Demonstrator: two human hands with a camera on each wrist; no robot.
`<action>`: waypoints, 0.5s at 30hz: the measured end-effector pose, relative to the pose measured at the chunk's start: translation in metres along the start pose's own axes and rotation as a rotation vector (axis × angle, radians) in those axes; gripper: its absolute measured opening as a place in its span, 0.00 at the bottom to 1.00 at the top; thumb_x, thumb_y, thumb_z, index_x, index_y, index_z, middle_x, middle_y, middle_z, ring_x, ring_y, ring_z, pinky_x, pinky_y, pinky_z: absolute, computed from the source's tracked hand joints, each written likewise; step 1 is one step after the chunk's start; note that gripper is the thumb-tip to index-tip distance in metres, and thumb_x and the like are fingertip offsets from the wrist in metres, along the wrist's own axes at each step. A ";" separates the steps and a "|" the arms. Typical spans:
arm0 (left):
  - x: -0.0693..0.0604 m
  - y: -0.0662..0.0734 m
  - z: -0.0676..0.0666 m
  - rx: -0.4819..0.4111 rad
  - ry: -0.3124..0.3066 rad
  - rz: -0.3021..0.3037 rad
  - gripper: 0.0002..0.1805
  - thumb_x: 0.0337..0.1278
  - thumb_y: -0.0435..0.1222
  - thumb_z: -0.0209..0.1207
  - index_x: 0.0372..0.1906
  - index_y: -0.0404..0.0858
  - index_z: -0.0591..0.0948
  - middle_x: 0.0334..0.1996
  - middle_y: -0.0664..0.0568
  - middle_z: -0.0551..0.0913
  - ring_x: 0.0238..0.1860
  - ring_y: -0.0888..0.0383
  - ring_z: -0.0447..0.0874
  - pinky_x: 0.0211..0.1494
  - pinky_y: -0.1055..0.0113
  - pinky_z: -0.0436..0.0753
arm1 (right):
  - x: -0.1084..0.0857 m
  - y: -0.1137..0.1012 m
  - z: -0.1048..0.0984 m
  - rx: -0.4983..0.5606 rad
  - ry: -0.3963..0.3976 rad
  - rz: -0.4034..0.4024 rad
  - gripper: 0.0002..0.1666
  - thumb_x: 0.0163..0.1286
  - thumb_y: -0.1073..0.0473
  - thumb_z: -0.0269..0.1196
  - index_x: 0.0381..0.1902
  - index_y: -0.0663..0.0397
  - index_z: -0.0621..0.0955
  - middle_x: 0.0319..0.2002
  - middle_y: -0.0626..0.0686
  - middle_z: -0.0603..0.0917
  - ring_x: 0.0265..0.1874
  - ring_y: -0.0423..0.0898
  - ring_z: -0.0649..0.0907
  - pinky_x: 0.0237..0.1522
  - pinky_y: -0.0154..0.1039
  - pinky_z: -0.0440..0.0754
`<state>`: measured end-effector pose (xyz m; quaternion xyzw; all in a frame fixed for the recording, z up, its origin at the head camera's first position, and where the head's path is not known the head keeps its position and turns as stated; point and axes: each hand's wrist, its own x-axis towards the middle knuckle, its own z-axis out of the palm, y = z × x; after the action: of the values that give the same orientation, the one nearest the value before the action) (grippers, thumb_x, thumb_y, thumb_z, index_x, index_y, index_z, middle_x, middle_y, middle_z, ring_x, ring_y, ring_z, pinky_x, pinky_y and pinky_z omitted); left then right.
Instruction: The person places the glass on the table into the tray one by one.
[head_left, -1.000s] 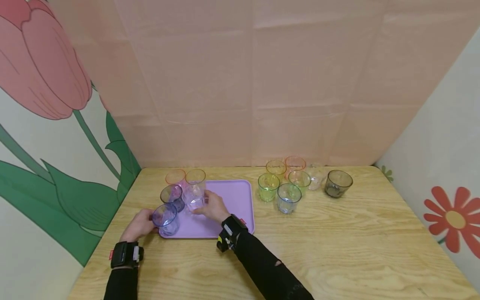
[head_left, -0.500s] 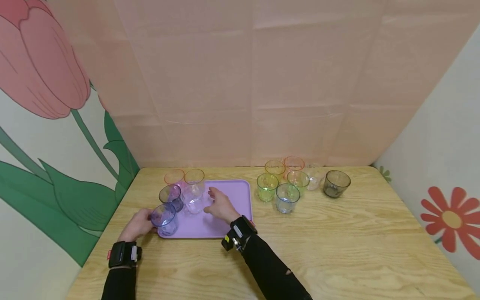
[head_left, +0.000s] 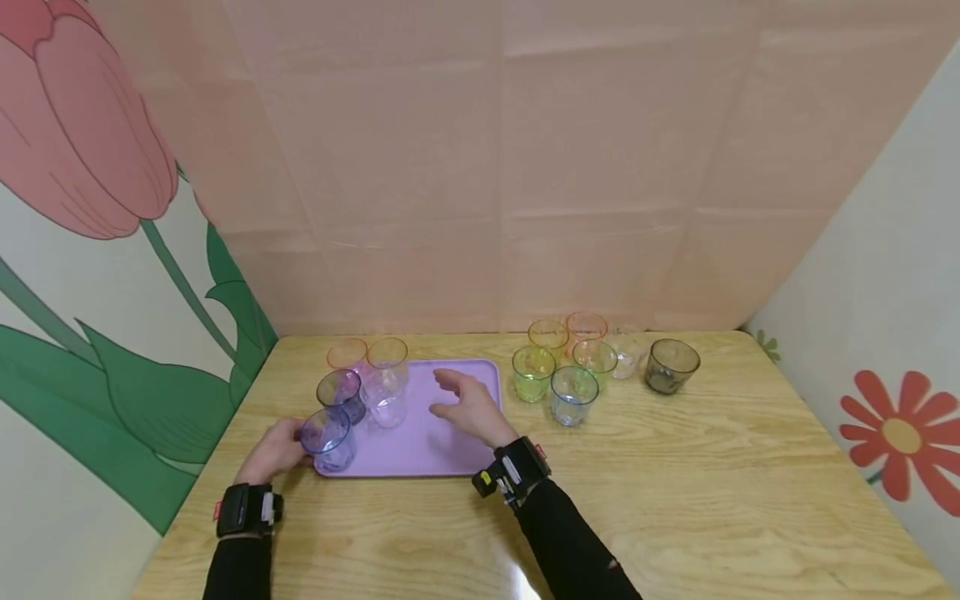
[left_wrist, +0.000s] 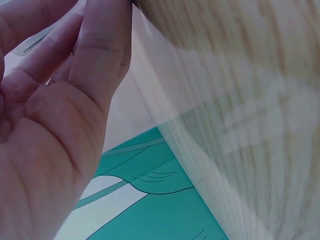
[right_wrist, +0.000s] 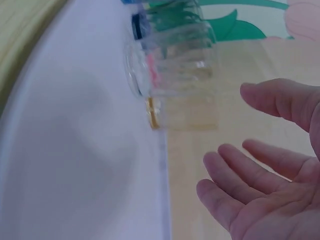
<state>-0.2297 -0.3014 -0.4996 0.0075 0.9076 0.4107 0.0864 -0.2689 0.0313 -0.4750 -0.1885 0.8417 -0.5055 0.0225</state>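
My left hand (head_left: 272, 452) is at the left edge of the purple tray (head_left: 442, 442), beside a blue glass (head_left: 330, 446); its fingertips are partly hidden. In the left wrist view its fingers run off the top, so its contact is unclear. My right hand (head_left: 474, 408) hovers over the tray, fingers spread and holding nothing, to the right of a clear glass (head_left: 386, 408). Also grouped at the tray's left are a dark blue glass (head_left: 341, 396), an amber-rimmed glass (head_left: 387, 353) and a pink glass (head_left: 347, 355). The right wrist view shows the clear glass (right_wrist: 175, 65) apart from the fingers.
Right of the tray stand a green glass (head_left: 533, 375), a pale blue glass (head_left: 573, 400), a yellow-rimmed glass (head_left: 548, 335), an orange-rimmed glass (head_left: 587, 325) and a smoky grey glass (head_left: 672, 367). Walls border the wooden table (head_left: 712, 483) at back and sides.
My right hand has let go of the clear glass, leaving it standing on the tray, and has moved right with its fingers spread. My left hand has stayed in place.
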 end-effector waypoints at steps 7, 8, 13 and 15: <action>0.000 0.001 0.000 -0.013 0.001 -0.014 0.11 0.50 0.20 0.56 0.40 0.23 0.81 0.33 0.44 0.83 0.33 0.55 0.79 0.34 0.63 0.82 | -0.009 0.007 -0.016 0.120 0.116 0.002 0.30 0.63 0.64 0.67 0.62 0.62 0.74 0.56 0.64 0.81 0.57 0.56 0.80 0.63 0.49 0.76; 0.000 0.001 0.001 -0.013 0.002 -0.014 0.11 0.50 0.20 0.56 0.40 0.23 0.81 0.33 0.44 0.83 0.33 0.55 0.79 0.35 0.63 0.82 | -0.011 0.008 -0.018 0.126 0.141 0.001 0.29 0.63 0.64 0.67 0.62 0.62 0.74 0.55 0.64 0.81 0.57 0.56 0.80 0.62 0.49 0.76; 0.000 0.002 0.001 -0.002 0.003 -0.013 0.10 0.51 0.20 0.56 0.40 0.23 0.81 0.32 0.44 0.82 0.33 0.55 0.78 0.35 0.63 0.82 | -0.015 0.009 -0.030 0.131 0.243 0.023 0.27 0.64 0.64 0.67 0.61 0.61 0.75 0.56 0.61 0.81 0.57 0.55 0.81 0.62 0.47 0.77; -0.001 0.002 0.000 0.006 0.004 -0.017 0.10 0.51 0.21 0.56 0.40 0.24 0.81 0.32 0.45 0.82 0.33 0.55 0.78 0.35 0.63 0.82 | -0.016 0.009 -0.036 0.126 0.273 0.027 0.27 0.64 0.64 0.66 0.61 0.61 0.76 0.56 0.62 0.81 0.57 0.55 0.81 0.62 0.47 0.77</action>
<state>-0.2291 -0.2998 -0.4979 -0.0009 0.9090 0.4073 0.0883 -0.2650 0.0709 -0.4679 -0.1046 0.8059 -0.5781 -0.0736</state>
